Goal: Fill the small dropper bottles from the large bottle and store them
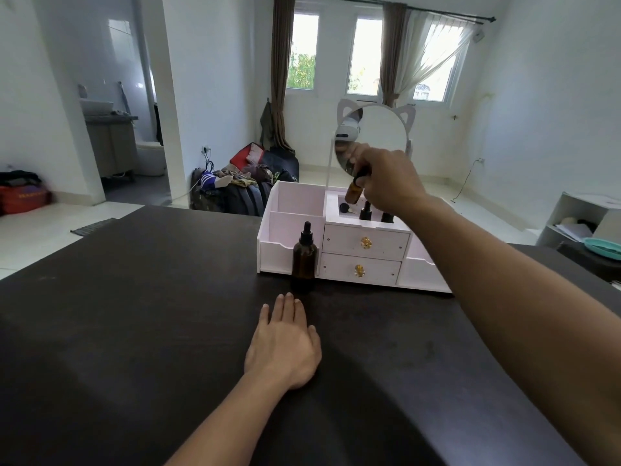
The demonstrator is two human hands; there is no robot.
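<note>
A large amber dropper bottle with a black cap stands upright on the dark table, just in front of the white organiser. My right hand grips a small amber dropper bottle by its black cap, tilted, above the organiser's top compartment. In that compartment two small bottles stand with only their black caps showing, and a small black item lies beside them. My left hand rests flat on the table, fingers straight, a little short of the large bottle.
The organiser has two drawers with gold knobs and a round cat-ear mirror behind the top compartment. Bags and clothes lie on the floor beyond the table. A white shelf and a teal tray stand at the right.
</note>
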